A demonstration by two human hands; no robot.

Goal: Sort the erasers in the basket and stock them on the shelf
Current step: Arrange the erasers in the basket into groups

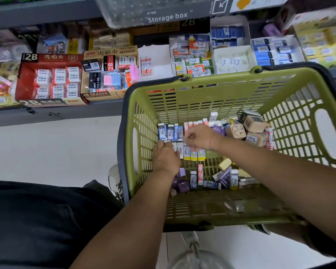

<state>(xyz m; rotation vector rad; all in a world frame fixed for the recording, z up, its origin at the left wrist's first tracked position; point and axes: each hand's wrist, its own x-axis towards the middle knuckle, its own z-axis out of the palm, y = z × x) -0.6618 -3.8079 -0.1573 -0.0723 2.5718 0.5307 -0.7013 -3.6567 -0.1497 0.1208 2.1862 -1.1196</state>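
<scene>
Green slotted plastic basket (202, 98) holds boxy erasers (171, 132).

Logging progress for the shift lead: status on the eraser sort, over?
Left hand on the white-and-yellow eraser row in the basket. Right hand curled over it, grip blurred. Blue erasers lined up; loose erasers remain. Nothing blocking.

Olive-green basket (211, 90), dark rim; blue-white erasers (170, 132); red 2B box (49, 80).

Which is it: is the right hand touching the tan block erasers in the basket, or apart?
Apart. The head view shows purple erasers lying in a gap between the right hand and the tan block erasers.
</scene>
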